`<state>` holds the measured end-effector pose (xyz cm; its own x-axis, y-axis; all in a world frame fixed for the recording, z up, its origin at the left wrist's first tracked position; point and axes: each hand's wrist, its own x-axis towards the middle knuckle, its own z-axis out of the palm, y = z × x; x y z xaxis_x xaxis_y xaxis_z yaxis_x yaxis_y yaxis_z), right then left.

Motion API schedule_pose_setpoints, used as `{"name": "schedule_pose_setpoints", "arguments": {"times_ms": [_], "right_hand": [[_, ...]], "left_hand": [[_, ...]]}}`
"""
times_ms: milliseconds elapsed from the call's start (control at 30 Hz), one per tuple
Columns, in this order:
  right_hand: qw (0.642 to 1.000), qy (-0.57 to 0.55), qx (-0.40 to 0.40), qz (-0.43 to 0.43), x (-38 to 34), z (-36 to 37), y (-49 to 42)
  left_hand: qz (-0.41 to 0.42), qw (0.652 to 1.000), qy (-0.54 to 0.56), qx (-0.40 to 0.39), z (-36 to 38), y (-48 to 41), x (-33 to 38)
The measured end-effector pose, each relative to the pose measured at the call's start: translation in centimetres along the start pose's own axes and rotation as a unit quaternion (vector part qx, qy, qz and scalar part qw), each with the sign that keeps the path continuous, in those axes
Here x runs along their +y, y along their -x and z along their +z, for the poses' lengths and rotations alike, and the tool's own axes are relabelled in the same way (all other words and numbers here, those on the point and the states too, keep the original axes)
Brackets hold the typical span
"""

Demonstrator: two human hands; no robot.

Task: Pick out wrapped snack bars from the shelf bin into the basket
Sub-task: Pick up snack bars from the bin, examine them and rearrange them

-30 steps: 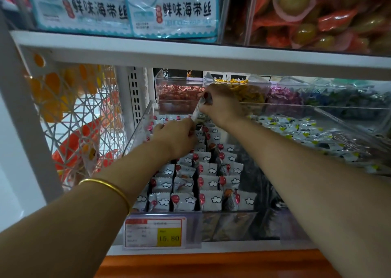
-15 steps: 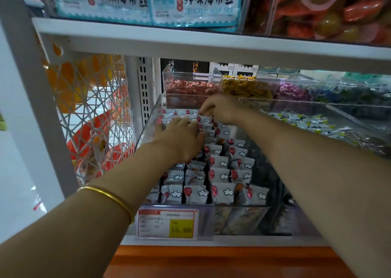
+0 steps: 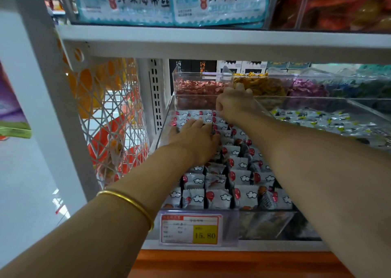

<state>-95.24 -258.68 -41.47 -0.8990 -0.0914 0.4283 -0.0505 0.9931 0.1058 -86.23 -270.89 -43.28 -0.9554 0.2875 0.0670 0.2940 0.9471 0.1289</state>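
Observation:
Grey wrapped snack bars [image 3: 220, 197] with red dots and white clouds stand in rows in a clear shelf bin [image 3: 164, 127]. My left hand [image 3: 194, 139] lies flat on the bars at the bin's back left, fingers straight. At the back row, my right hand [image 3: 234, 106] has its fingers curled and pinches the top of one bar [image 3: 211, 118]. No basket shows clearly.
A price tag [image 3: 190, 229] reading 15.80 hangs on the bin's front. Neighbouring clear bins hold red candies [image 3: 196, 87], yellow ones [image 3: 262, 85] and other wrapped snacks [image 3: 317, 121]. A white lattice side panel [image 3: 110, 112] with orange shapes behind it closes the left. The shelf above [image 3: 211, 43] is low.
My right hand, which held a bar raised above the bin, has come down to the back row. The left hand slid a little toward the back and flattened on the bars.

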Motion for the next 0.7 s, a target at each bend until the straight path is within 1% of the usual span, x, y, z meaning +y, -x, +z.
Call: {"name": "schedule_pose_setpoints", "arguments": {"times_ms": [67, 167, 200, 267, 333, 367, 433, 533, 600, 700], "right_hand": [[0.992, -0.125, 0.021, 0.023, 0.2, -1.2, -0.3], [0.958, -0.275, 0.047, 0.066, 0.8, -3.7, -0.3], [0.941, -0.323, 0.062, 0.085, 1.1, -4.5, 0.1], [0.893, -0.423, 0.089, 0.121, 1.7, -6.0, 1.9], [0.846, -0.499, 0.115, 0.147, 2.2, -7.4, 4.7], [0.812, -0.55, 0.123, 0.149, 2.4, -8.1, 6.4], [0.746, -0.637, 0.117, 0.152, 2.7, -9.4, 10.3], [0.677, -0.714, 0.08, 0.159, 3.0, -10.4, 15.7], [0.628, -0.756, 0.048, 0.177, 3.0, -10.7, 18.3], [0.551, -0.805, 0.033, 0.217, 3.2, -11.4, 20.2]], "left_hand": [[-0.005, 1.0, 0.001, -0.001, -0.1, 0.0, -0.1], [-0.008, 1.0, 0.007, 0.021, -0.4, 0.2, 0.2], [-0.004, 0.999, 0.018, 0.047, -0.6, 0.5, 0.3], [0.016, 0.987, 0.085, 0.132, -0.9, 1.4, 0.7], [0.035, 0.958, 0.194, 0.209, -1.1, 3.0, 1.1], [0.03, 0.94, 0.256, 0.225, -1.2, 4.2, 1.5], [-0.005, 0.902, 0.369, 0.226, -1.2, 6.7, 2.1], [-0.059, 0.869, 0.457, 0.181, -1.6, 9.5, 2.5], [-0.055, 0.836, 0.527, 0.14, -2.5, 11.0, 2.8], [-0.035, 0.821, 0.553, 0.135, -2.9, 12.6, 3.0]]}}
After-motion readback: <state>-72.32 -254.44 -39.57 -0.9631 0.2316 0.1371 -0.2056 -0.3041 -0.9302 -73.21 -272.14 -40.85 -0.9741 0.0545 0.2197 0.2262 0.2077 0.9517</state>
